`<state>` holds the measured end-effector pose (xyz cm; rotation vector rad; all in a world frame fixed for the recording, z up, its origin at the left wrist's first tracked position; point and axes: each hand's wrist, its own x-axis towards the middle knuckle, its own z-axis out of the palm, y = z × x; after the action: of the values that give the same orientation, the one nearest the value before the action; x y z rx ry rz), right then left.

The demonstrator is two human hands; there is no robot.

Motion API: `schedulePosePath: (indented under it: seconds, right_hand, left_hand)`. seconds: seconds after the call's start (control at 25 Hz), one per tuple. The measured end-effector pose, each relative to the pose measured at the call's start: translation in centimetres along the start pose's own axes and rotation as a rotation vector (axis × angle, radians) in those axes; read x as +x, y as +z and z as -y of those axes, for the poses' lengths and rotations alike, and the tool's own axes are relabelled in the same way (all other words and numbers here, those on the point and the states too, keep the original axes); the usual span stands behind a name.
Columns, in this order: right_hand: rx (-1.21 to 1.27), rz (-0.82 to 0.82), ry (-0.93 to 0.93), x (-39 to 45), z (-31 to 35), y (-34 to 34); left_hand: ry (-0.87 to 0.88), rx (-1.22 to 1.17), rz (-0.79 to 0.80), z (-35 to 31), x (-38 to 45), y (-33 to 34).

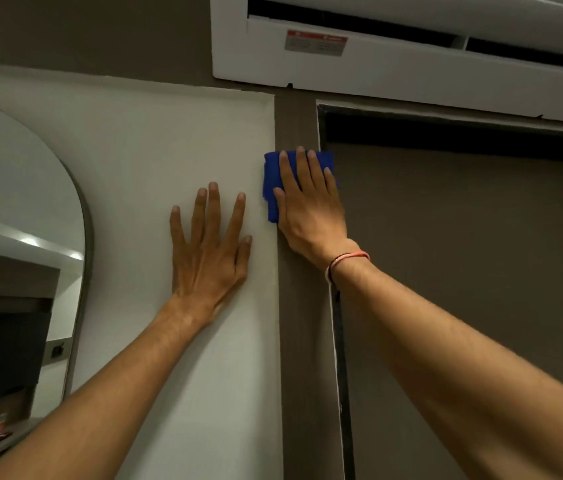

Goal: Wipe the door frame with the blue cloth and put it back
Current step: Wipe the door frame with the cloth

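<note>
A folded blue cloth [271, 181] is pressed flat against the upper part of the brown vertical door frame [302, 341], just below its top corner. My right hand [311, 209] lies flat on the cloth, fingers pointing up, covering most of it. My left hand [211, 244] rests flat on the white wall panel [169, 150] to the left of the frame, fingers spread and holding nothing. The brown door [463, 271] stands to the right of the frame.
A white air conditioner [394, 57] hangs right above the door's top edge. An arched mirror [13, 237] is mounted on the wall at the left. A dark gap runs down between frame and door.
</note>
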<state>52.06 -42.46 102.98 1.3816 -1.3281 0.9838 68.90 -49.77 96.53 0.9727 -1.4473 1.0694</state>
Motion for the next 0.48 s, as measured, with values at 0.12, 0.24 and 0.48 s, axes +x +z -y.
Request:
schedulePosePath:
  seconds: [0.12, 0.24, 0.48]
  right_hand:
    - [0.071, -0.044, 0.001, -1.6, 0.4, 0.7]
    - [0.040, -0.083, 0.008, -10.4, 1.8, 2.8]
    - [0.066, 0.006, -0.046, -4.2, 0.5, 0.2]
  left_hand:
    - [-0.018, -0.006, 0.034, 0.5, -0.4, 0.2]
    - [-0.010, 0.010, 0.026, 0.4, -3.8, 0.7]
    - [0.011, -0.015, 0.069, 0.2, -0.6, -0.4]
